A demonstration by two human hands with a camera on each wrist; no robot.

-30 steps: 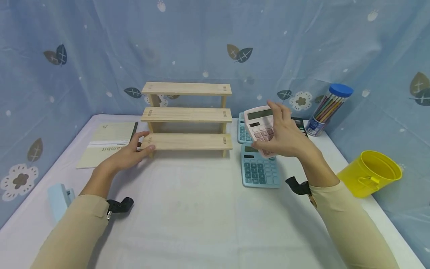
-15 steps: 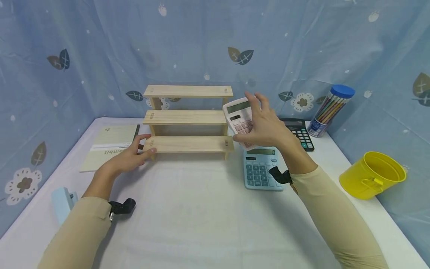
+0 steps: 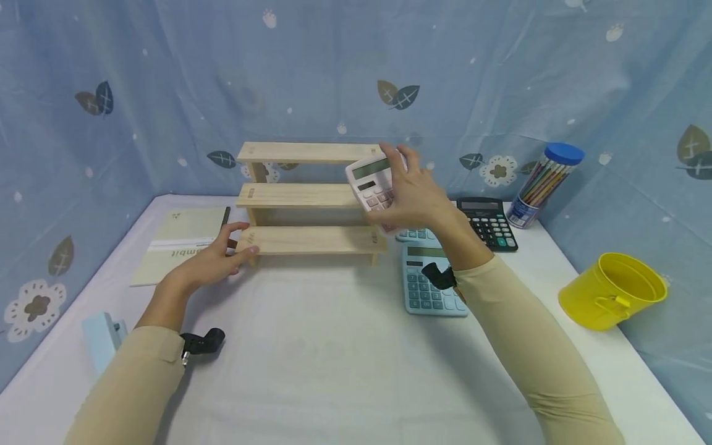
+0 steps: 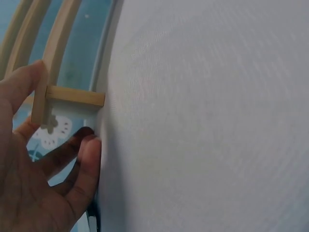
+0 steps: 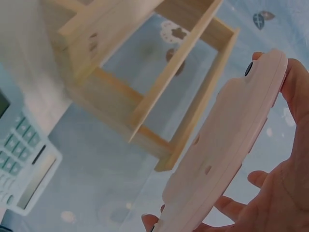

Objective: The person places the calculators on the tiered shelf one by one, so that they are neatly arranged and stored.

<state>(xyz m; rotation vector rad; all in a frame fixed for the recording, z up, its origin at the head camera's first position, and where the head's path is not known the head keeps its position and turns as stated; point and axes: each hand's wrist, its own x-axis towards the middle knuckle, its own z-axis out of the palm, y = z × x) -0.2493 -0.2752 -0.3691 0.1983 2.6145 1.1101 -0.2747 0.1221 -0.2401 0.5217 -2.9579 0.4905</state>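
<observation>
Right hand (image 3: 416, 201): calculator (image 3: 368, 176) is gripped, long axis tilted, at right end of rack (image 3: 306, 240); rack's left end is pinched by left hand (image 3: 208, 266).

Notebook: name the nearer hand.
Left. The left hand is beside the notebook; the right hand, holding the pink calculator, is farther off, at the right end of the wooden shelf.

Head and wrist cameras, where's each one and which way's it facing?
Head: on the head, looking forward and down at the table; left hand, right hand, sleeves show.
Left wrist: worn there, facing wooden shelf and table; left hand shows.
Right wrist: worn there, facing wooden shelf past pink calculator; right hand shows.
Head and right wrist share wooden shelf and pink calculator.
</observation>
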